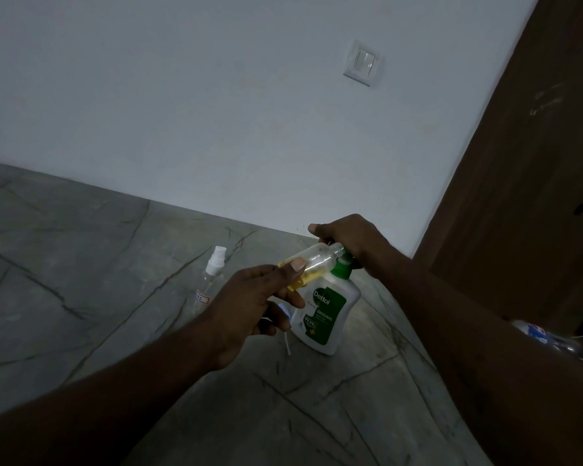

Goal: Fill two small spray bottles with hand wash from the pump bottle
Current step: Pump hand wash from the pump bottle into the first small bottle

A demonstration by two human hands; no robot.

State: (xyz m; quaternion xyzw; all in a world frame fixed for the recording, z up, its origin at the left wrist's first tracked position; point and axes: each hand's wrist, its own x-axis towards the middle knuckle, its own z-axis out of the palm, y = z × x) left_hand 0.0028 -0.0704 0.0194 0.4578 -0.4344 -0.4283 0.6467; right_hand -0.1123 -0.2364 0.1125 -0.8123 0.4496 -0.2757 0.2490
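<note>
**Head view**

The left hand [249, 311] grips the small clear plastic spray bottle [313, 264] at its base end, thumb on top and fingers curled beneath. The bottle is uncapped and tilted. Its open neck rises to the right of the grip, at the spout of the white pump bottle with green label [327, 314]. Yellow liquid is pooled at the gripped end.

A thin white dip tube [287, 344] projects below the same hand's lower fingers. Whether a spray head is attached cannot be told.

The right hand [347, 240] is curled over the pump head, just beyond the neck. The second clear spray bottle with white cap [211, 277] stands capped, left of the grip and apart from it.

**Probable faults**

- Neck off the spout: a pump stroke would probably put hand wash on the fingers or on the grey veined stone surface [81, 264].
- Steeper tilt toward the neck: the pooled liquid may run out.
- Soap on the fingers: the smooth bottle may slip.
- Off-centre pressure on the pump head: the pump bottle may tip.
</note>
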